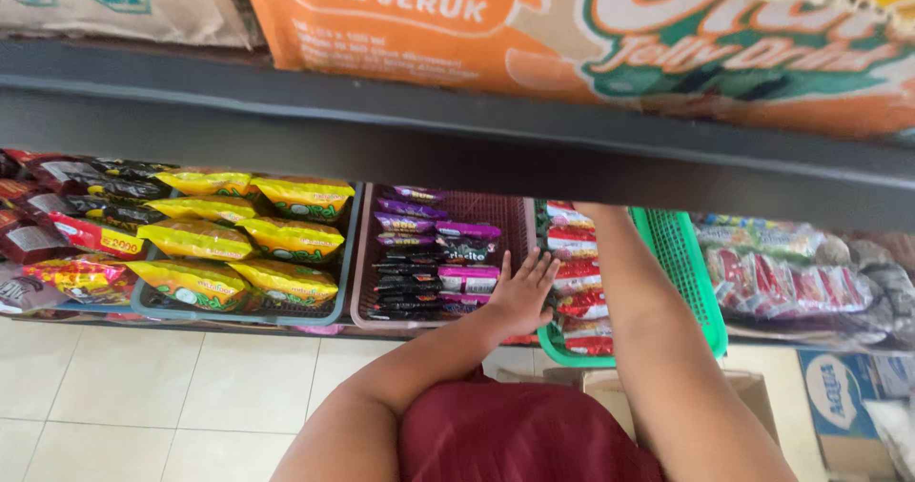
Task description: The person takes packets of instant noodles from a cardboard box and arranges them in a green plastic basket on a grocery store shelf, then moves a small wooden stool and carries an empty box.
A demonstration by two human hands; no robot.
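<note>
Left hand [522, 294] laid flat, fingers [530, 265] spread wide and holding nothing, on the right rim of the maroon basket [519, 217] — fingertips just beside the purple snack packets [469, 277] stacked inside. Right hand hidden under the dark shelf edge [457, 153], grip impossible to tell — forearm [634, 291] crossing the red packets [581, 301] in the green basket [688, 263].

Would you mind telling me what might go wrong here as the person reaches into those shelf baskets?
The left hand presses on the pink basket rim, so it might slide or tip. The right arm reaches under the dark shelf, hand hidden, and could knock the red packets from the green basket.
</note>
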